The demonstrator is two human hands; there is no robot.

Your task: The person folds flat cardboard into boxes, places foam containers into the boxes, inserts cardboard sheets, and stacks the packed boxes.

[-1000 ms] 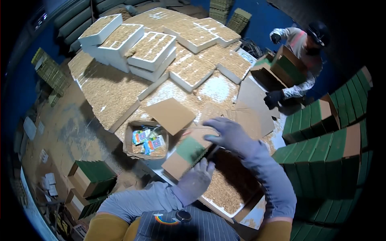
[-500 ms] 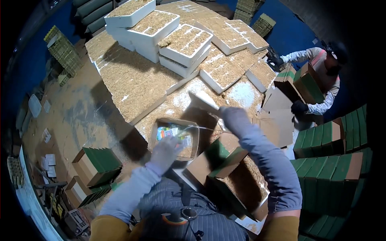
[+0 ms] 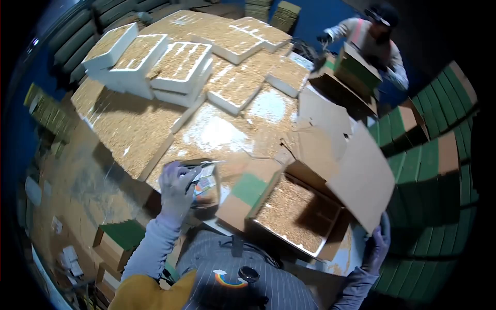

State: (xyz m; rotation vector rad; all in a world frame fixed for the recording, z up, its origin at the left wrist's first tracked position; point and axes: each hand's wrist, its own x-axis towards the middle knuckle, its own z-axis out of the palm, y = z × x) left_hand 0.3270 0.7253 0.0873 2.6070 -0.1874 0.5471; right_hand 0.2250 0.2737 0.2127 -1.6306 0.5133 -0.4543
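Note:
My right hand (image 3: 380, 240) grips the lower corner of a flat cardboard sheet (image 3: 364, 175), which stands tilted at the right side of an open cardboard box (image 3: 338, 240). In that box sits a white foam tray (image 3: 268, 230) filled with sawdust-like material (image 3: 294, 212). My left hand (image 3: 175, 186) is at the left side of a small cardboard box (image 3: 214, 199) of colourful printed packets (image 3: 205, 182). Its fingers are curled closed, and what they hold is not clear. Both hands wear gloves.
White foam trays (image 3: 181, 64) of sawdust-like material cover the far table, some stacked. Green-and-brown cartons (image 3: 423, 165) stand in rows at right. Across the table a co-worker (image 3: 369, 44) handles a carton (image 3: 356, 70). Folded cartons (image 3: 121, 243) lie at lower left.
My right hand has brought the cardboard sheet from above the table to the right side of the open box. My left hand has moved to the small box's left side. The view has shifted.

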